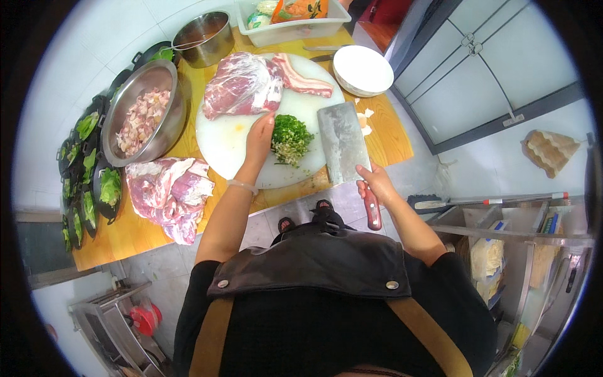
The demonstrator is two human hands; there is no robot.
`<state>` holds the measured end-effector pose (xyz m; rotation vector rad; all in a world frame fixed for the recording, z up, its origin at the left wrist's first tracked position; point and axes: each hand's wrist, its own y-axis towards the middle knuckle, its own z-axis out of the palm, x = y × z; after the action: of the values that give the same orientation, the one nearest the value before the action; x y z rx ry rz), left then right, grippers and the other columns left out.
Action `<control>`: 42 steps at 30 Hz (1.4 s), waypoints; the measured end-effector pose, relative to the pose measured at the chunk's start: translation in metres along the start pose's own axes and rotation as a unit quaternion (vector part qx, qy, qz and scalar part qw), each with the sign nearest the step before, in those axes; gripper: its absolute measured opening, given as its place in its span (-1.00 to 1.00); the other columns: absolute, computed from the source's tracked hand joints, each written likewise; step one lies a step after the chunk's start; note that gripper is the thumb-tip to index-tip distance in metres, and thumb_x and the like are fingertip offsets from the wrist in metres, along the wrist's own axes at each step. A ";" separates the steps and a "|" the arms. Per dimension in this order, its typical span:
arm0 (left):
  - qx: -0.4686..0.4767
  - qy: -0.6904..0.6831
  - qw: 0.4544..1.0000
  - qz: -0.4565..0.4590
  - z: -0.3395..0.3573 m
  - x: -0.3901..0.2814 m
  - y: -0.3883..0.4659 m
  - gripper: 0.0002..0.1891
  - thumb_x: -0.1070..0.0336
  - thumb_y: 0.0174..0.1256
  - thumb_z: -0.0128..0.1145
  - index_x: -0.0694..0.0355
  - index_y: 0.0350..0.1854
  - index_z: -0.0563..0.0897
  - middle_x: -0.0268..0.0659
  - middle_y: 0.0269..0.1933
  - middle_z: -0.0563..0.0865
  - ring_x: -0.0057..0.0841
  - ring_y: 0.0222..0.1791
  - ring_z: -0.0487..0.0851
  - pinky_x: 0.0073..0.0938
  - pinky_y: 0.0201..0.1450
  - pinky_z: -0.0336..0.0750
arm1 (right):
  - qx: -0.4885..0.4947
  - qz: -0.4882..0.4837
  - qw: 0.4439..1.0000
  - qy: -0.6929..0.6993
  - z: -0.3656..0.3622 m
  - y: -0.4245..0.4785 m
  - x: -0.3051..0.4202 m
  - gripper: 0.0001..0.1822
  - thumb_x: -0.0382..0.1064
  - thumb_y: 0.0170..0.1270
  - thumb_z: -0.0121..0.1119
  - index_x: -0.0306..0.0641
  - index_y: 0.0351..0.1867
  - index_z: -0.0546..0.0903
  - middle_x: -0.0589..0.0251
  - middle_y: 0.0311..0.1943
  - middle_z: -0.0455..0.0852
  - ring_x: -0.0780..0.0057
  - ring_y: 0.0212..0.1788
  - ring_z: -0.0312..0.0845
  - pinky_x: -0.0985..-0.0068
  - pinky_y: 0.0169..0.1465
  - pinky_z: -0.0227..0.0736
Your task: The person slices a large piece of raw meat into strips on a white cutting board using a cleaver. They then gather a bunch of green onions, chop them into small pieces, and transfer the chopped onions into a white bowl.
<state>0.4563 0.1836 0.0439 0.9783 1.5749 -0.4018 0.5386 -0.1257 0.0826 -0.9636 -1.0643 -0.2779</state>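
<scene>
My right hand (375,181) grips the red-brown handle of a broad Chinese cleaver (345,143). The blade lies over the right edge of a round white cutting board (221,151). Against the left side of a pile of finely chopped scallions (291,136) rests my left hand (260,139), stretched out and holding nothing. Its fingertips reach the lower edge of a large piece of raw meat (245,85) on the board. Beside that piece lies a strip of pork belly (306,82).
A steel bowl of cut meat (143,120) stands left, with another meat slab (172,193) below it. Small black pans with leaves (110,186) line the left edge. A steel pot (205,45), plastic bin (294,33) and white bowl (362,70) stand behind; eggshells (365,122) lie right.
</scene>
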 end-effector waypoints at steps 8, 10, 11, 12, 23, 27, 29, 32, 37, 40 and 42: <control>-0.037 0.137 0.989 0.044 0.042 -0.008 -0.009 -0.60 0.15 0.28 0.11 0.33 0.05 0.55 -0.04 0.14 0.54 -0.16 0.19 0.41 -0.27 0.28 0.25 | 0.027 -0.001 1.000 -0.006 0.063 0.023 -0.026 -0.76 -0.16 0.36 0.02 -0.31 -0.16 0.42 0.27 -0.66 0.47 0.47 -0.77 0.36 0.48 -0.68 0.33; -0.060 0.148 0.986 0.042 0.054 -0.020 -0.007 -0.57 0.16 0.21 0.20 0.32 0.05 0.55 -0.05 0.14 0.52 -0.15 0.19 0.39 -0.26 0.28 0.24 | 0.027 0.014 0.999 -0.018 0.084 0.026 -0.022 -0.76 -0.15 0.36 0.01 -0.31 -0.18 0.40 0.26 -0.68 0.45 0.45 -0.76 0.36 0.47 -0.68 0.33; -0.064 0.153 0.985 0.035 0.055 -0.018 -0.008 -0.57 0.16 0.20 0.21 0.32 0.05 0.55 -0.05 0.14 0.53 -0.15 0.18 0.39 -0.26 0.28 0.24 | 0.026 0.020 0.999 -0.025 0.090 0.028 -0.020 -0.75 -0.15 0.35 0.01 -0.32 -0.19 0.39 0.26 -0.69 0.44 0.44 -0.76 0.36 0.46 -0.67 0.33; -0.070 0.157 0.984 0.034 0.055 -0.013 -0.007 -0.56 0.15 0.20 0.21 0.32 0.05 0.55 -0.06 0.13 0.53 -0.15 0.18 0.40 -0.26 0.27 0.23 | 0.033 0.016 0.998 -0.048 0.095 0.031 -0.017 -0.76 -0.15 0.36 0.01 -0.29 -0.18 0.38 0.26 -0.69 0.45 0.45 -0.76 0.36 0.47 -0.66 0.33; -0.132 0.120 0.972 0.157 0.135 -0.121 0.096 -0.56 0.20 0.19 0.24 0.26 0.10 0.54 -0.07 0.21 0.46 -0.17 0.25 0.34 -0.27 0.31 0.18 | 0.040 -0.119 0.987 -0.097 0.002 0.041 0.105 -0.76 -0.13 0.38 -0.01 -0.28 -0.16 0.42 0.34 -0.68 0.47 0.57 -0.71 0.38 0.56 -0.60 0.33; -0.178 0.047 0.955 0.232 0.190 -0.169 0.162 -0.56 0.23 0.23 0.20 0.20 0.16 0.52 -0.05 0.30 0.37 -0.15 0.31 0.30 -0.26 0.34 0.15 | 0.034 -0.195 0.973 -0.121 -0.063 0.078 0.165 -0.75 -0.13 0.37 0.01 -0.29 -0.14 0.44 0.35 -0.67 0.47 0.60 -0.70 0.39 0.58 -0.59 0.33; -0.178 0.051 0.943 0.278 0.207 -0.177 0.191 -0.56 0.25 0.24 0.17 0.18 0.18 0.51 -0.04 0.33 0.33 -0.13 0.32 0.28 -0.26 0.35 0.14 | 0.040 -0.219 0.968 -0.119 -0.084 0.096 0.183 -0.75 -0.15 0.37 0.01 -0.30 -0.13 0.45 0.35 -0.69 0.47 0.60 -0.71 0.38 0.57 -0.60 0.32; -0.162 0.077 0.939 0.295 0.232 -0.169 0.217 -0.60 0.28 0.26 0.15 0.17 0.16 0.54 -0.08 0.29 0.40 -0.15 0.31 0.30 -0.25 0.34 0.16 | 0.050 -0.243 0.961 -0.120 -0.110 0.123 0.198 -0.76 -0.18 0.35 0.00 -0.32 -0.12 0.46 0.35 -0.71 0.47 0.60 -0.73 0.38 0.56 -0.62 0.31; -0.156 0.141 0.937 0.280 0.256 -0.137 0.219 -0.68 0.34 0.13 0.23 0.19 -0.03 0.61 -0.15 0.15 0.52 -0.17 0.18 0.43 -0.26 0.23 0.29 | 0.077 -0.231 0.964 -0.107 -0.126 0.149 0.204 -0.78 -0.20 0.36 0.00 -0.32 -0.15 0.47 0.35 -0.70 0.47 0.60 -0.73 0.37 0.55 -0.61 0.32; -0.155 0.146 0.948 0.236 0.260 -0.110 0.200 -0.78 0.37 0.07 0.26 0.23 -0.20 0.62 -0.16 0.02 0.57 -0.19 0.06 0.48 -0.28 0.16 0.34 | 0.064 -0.224 0.962 -0.140 -0.134 0.171 0.202 -0.78 -0.19 0.37 0.02 -0.31 -0.11 0.46 0.36 -0.68 0.47 0.66 -0.70 0.35 0.62 -0.60 0.31; -0.095 0.147 0.972 0.159 0.251 -0.096 0.182 -0.81 0.37 0.07 0.25 0.25 -0.25 0.62 -0.16 -0.04 0.60 -0.18 0.04 0.49 -0.28 0.14 0.35 | 0.064 -0.254 0.952 -0.159 -0.140 0.181 0.205 -0.77 -0.20 0.38 0.01 -0.32 -0.10 0.47 0.37 -0.68 0.47 0.68 -0.70 0.35 0.63 -0.60 0.30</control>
<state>0.7543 0.0751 0.1143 1.1541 1.6455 0.1206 0.8378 -0.0808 0.1384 -0.6143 -1.6066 -0.4798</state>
